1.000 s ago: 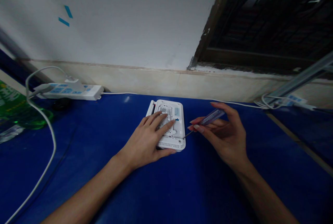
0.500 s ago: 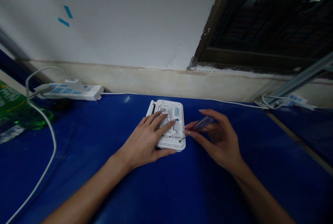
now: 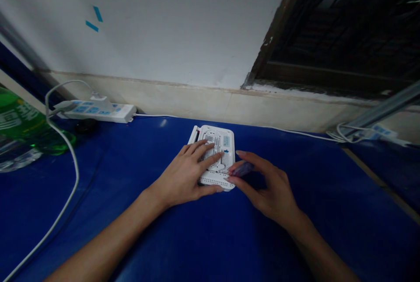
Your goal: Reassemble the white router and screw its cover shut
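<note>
A white plastic router [image 3: 219,135] lies underside up on the blue tabletop [image 3: 269,255], its perforated vents and labels showing. My left hand [image 3: 187,175] rests flat across it with fingers spread, covering the middle of the casing. My right hand [image 3: 265,190] is shut on a small screwdriver with a translucent purple handle [image 3: 243,169]. The fingers and handle sit just off the router's near right corner. The screwdriver's shaft and tip are hidden behind my fingers.
A white power strip [image 3: 101,113] lies at the back left, with a white cable curving forward along the left. A green plastic bottle [image 3: 19,124] stands at the far left. Further cable runs along the wall, and a metal rail [image 3: 383,109] crosses the right.
My right hand has moved left and nearer, closing in on the router's near right corner. The screwdriver's shaft no longer shows. My left hand stays on the router, and the view has shifted slightly.
</note>
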The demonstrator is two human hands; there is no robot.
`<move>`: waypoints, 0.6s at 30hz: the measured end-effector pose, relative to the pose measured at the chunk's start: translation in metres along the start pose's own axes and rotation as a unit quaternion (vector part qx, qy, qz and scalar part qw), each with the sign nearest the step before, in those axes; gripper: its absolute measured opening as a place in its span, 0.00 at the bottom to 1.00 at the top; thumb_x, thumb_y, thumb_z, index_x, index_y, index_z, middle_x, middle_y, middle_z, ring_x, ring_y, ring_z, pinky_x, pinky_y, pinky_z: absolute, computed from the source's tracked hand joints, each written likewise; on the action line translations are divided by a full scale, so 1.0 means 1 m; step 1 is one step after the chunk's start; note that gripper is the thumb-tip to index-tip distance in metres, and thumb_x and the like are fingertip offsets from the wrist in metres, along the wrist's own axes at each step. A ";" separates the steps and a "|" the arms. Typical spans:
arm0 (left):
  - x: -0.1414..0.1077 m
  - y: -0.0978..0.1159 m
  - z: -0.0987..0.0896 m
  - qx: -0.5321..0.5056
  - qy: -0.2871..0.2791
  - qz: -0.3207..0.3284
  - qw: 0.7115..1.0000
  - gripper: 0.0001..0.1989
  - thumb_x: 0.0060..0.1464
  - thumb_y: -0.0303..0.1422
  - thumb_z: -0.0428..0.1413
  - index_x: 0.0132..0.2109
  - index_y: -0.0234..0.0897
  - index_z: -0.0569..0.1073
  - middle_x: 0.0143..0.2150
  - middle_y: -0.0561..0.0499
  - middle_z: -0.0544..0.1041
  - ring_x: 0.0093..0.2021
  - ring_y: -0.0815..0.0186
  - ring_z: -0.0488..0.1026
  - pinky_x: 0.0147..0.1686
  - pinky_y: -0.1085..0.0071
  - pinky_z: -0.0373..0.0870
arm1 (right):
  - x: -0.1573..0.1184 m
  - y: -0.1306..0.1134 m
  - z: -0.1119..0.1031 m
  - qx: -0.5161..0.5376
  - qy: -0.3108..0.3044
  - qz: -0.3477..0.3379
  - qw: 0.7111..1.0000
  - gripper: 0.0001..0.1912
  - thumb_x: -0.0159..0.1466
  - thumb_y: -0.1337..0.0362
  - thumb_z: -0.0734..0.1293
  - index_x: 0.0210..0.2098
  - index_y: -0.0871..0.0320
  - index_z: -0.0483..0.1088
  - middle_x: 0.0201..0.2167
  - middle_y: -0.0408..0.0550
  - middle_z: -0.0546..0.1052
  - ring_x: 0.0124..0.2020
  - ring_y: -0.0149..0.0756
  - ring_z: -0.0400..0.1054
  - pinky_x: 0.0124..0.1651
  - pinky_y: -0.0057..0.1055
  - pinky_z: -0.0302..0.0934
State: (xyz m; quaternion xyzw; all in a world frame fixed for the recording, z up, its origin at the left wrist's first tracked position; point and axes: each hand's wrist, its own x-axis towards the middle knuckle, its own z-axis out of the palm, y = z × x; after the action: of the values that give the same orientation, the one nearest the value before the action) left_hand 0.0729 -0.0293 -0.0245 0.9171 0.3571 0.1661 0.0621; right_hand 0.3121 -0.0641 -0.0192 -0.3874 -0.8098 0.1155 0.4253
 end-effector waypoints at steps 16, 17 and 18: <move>0.004 0.000 -0.007 -0.017 0.000 -0.003 1.000 0.41 0.56 0.60 0.58 0.68 0.43 0.66 0.68 0.37 0.66 0.69 0.43 0.60 0.63 0.44 0.61 | 0.009 -0.009 0.008 -0.032 0.074 -0.053 0.995 0.25 0.64 0.69 0.73 0.58 0.50 0.69 0.41 0.45 0.77 0.39 0.36 0.72 0.43 0.35 0.67; 0.004 0.000 -0.007 -0.015 -0.002 -0.005 1.000 0.41 0.55 0.60 0.58 0.68 0.44 0.66 0.68 0.37 0.66 0.69 0.43 0.60 0.63 0.44 0.61 | 0.010 -0.010 0.008 -0.032 0.075 -0.054 0.995 0.24 0.65 0.69 0.72 0.59 0.51 0.68 0.43 0.47 0.77 0.42 0.37 0.72 0.46 0.37 0.67; 0.004 0.001 -0.007 -0.012 -0.005 -0.007 1.000 0.41 0.55 0.60 0.58 0.69 0.44 0.66 0.68 0.37 0.65 0.69 0.43 0.60 0.63 0.44 0.62 | 0.011 -0.011 0.007 -0.023 0.067 -0.052 0.996 0.24 0.67 0.70 0.70 0.61 0.52 0.67 0.47 0.49 0.77 0.47 0.39 0.71 0.50 0.39 0.66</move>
State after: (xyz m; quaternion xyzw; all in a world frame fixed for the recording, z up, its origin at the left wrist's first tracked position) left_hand 0.0736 -0.0271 -0.0167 0.9144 0.3612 0.1659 0.0763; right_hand 0.2978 -0.0626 -0.0114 -0.3615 -0.8006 0.0486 0.4753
